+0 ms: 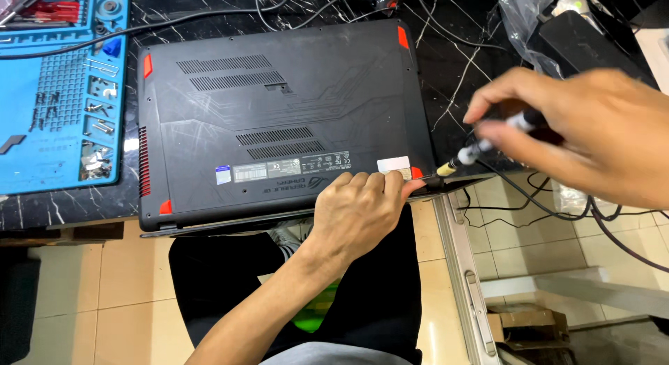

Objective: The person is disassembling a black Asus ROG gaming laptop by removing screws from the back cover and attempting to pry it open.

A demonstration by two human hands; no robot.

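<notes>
Head view. One black laptop (279, 121) lay bottom-up on the dark marble tabletop (446, 72), its near edge overhanging. Left hand (362, 211) had its grip closed over that near edge, fingers curled onto the base at the 5 o'clock corner. Right hand (578, 128) pinched one screwdriver (488, 142), grip clamped on its handle. The tool's long axis ran from 2 o'clock down to 8 o'clock, tip just beside the corner's red foot (contact not clear). Left hand nearer the laptop. One blue mat (42, 128) at 9 o'clock held small parts.
</notes>
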